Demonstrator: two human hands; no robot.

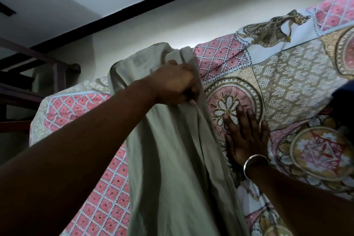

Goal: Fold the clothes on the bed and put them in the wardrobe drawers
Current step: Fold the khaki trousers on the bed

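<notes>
Grey-green garment [172, 159] gripped by left hand [176, 84], right hand [243, 136] flat on bedspread [287, 86]

Your left hand [175, 84] curls into the pale green garment [172, 159], so its fingertips are buried in the folds and you cannot see them. The garment's lower end runs off the bottom edge below both hands. It also covers the bed [287, 82] under and beside your left hand. To the right of your right hand [244, 136], a dark blue thing [344, 101] is cut by the edge, too little showing to name.
</notes>
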